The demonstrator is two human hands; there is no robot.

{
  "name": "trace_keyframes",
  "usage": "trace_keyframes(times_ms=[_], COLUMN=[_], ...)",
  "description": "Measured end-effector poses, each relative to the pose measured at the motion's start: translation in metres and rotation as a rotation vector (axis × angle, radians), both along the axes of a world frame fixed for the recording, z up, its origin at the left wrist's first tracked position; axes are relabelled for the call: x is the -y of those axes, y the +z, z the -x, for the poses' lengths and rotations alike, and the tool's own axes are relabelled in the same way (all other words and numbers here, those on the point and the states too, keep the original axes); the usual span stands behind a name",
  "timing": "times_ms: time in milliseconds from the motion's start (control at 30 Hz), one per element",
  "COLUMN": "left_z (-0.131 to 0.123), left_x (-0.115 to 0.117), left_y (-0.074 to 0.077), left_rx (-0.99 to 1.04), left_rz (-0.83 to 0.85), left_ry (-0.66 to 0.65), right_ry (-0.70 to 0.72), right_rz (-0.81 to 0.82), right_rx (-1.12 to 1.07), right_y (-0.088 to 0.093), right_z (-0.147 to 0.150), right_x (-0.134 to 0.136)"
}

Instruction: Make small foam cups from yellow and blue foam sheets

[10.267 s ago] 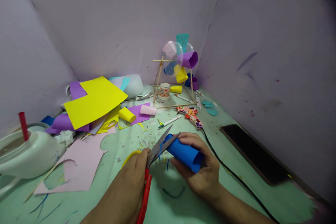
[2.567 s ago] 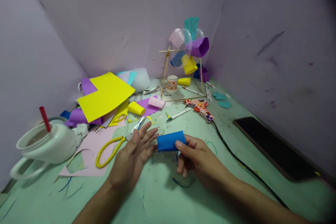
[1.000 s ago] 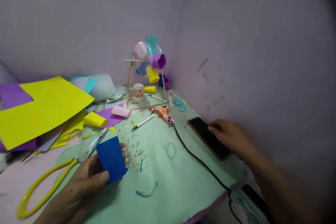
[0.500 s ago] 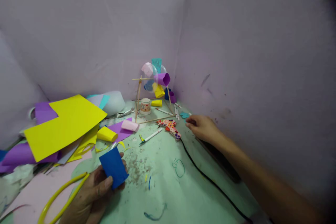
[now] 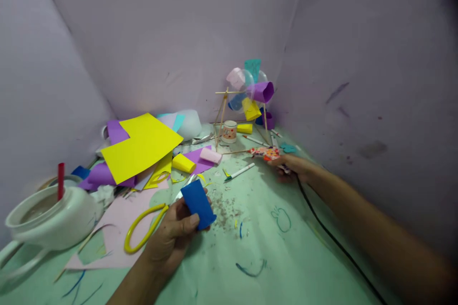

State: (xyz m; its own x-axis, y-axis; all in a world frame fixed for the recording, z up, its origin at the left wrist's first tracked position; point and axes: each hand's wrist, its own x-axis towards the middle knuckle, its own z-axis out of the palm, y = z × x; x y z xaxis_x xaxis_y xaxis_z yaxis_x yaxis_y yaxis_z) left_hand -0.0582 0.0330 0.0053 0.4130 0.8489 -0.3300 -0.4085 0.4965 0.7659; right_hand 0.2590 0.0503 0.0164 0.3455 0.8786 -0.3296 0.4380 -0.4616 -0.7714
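Observation:
My left hand [image 5: 175, 228] pinches a small blue paper piece [image 5: 198, 204] between thumb and fingers, above the green tabletop. Beside that wrist, partly covered by it, lie yellow-handled scissors [image 5: 134, 236]. Further off at the right, my right hand [image 5: 291, 166] is closed round the handle of a flower-patterned glue gun [image 5: 264, 153], whose black cord [image 5: 329, 233] runs toward me. The gun points left, its tip near a stick frame [image 5: 222, 119] that carries a wheel with coloured paper cups [image 5: 261, 91]. A white marker [image 5: 241, 171] lies between my hands.
Yellow sheets [image 5: 143, 147] and purple paper are piled at the left. A white pot [image 5: 71, 214] with a red stick in it stands at the near left. A small printed cup [image 5: 229, 132] sits inside the stick frame. Grey walls rise behind and at both sides.
My right hand has moved from beside the wall onto the glue gun and closed round it; the gun has lifted and turned. The view has swung left. My left hand still holds the blue paper.

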Motion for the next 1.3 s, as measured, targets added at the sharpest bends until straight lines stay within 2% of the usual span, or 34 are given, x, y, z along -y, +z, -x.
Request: trace_keyframes(times_ms=[167, 200, 267, 333, 433, 533, 733, 867, 967, 1167, 1300], left_z=[0.001, 0.000, 0.000, 0.000, 0.000, -0.001, -0.002, -0.002, -0.002, -0.004, -0.004], left_x=[-0.003, -0.004, -0.004, -0.004, -0.002, -0.002, -0.006, -0.008, -0.008, -0.005, -0.004], left_y=[-0.001, -0.001, -0.001, -0.002, -0.004, -0.005, -0.011, -0.012, -0.011, -0.007, -0.004], left_rx=[-0.009, -0.018, -0.048, -0.092, -0.149, -0.171, -0.193, -0.193, -0.211, -0.266, -0.260], left_rz=[-0.047, -0.055, -0.097, -0.165, -0.245, -0.249, -0.233, -0.247, -0.263, -0.284, -0.284], left_ry=[-0.030, -0.040, -0.053, -0.067, -0.072, -0.059, -0.088, -0.103, -0.112, -0.129, -0.147], right_ry=[-0.071, -0.087, -0.063, -0.025, 0.027, 0.098, 0.268, 0.324, 0.317, 0.240, 0.202], right_rz=[-0.259, -0.318, -0.361, -0.342, -0.337, -0.351, -0.328, -0.242, -0.189, -0.202, -0.200], right_rx=[-0.284, -0.426, -0.680, -0.809, -0.762, -0.647, -0.560, -0.514, -0.452, -0.412, -0.419], right_y=[0.009, 0.009, 0.006, 0.000, -0.013, -0.023, -0.033, -0.037, -0.043, -0.061, -0.060], right_z=[0.017, 0.024, 0.038, 0.052, 0.070, 0.083, 0.096, 0.098, 0.097, 0.098, 0.103], right_x=[0.053, 0.064, 0.083, 0.097, 0.110, 0.116, 0.119, 0.121, 0.123, 0.127, 0.128])
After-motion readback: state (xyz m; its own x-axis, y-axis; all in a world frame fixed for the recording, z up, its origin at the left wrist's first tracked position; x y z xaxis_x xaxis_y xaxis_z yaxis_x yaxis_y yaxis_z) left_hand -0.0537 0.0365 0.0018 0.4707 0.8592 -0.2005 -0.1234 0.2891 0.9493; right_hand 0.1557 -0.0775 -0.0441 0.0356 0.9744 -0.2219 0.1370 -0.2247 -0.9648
